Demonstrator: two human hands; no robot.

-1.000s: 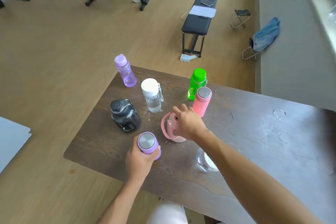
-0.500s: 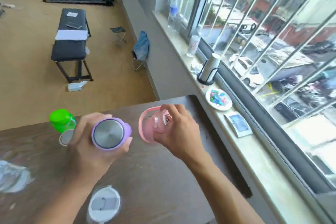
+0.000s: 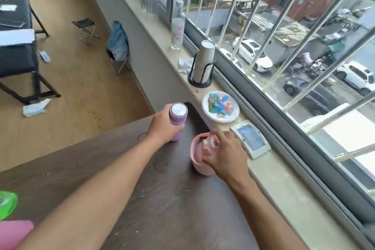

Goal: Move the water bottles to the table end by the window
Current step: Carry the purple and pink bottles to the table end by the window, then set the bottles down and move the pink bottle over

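Observation:
My left hand (image 3: pixel 163 128) is wrapped around a purple bottle with a silver lid (image 3: pixel 178 118), which stands upright at the far corner of the dark wooden table (image 3: pixel 172 205) by the window. My right hand (image 3: pixel 225 152) grips the top of a pink bottle with a loop handle (image 3: pixel 197 158), standing on the table close to the window sill. At the left edge of the view show the green bottle's cap (image 3: pixel 7 204) and the top of a pink bottle (image 3: pixel 14 231).
The window sill (image 3: pixel 274 178) along the table carries a plate of coloured pieces (image 3: pixel 220 106), a flat white device (image 3: pixel 250 138), a cup stack in a black holder (image 3: pixel 203 63) and clear bottles (image 3: pixel 178 26). A black bench (image 3: pixel 16 50) and folding stools stand on the floor.
Both hands carried the purple and pink bottles from the far table end toward the window and lowered them onto the table by the sill. The view swung toward the window.

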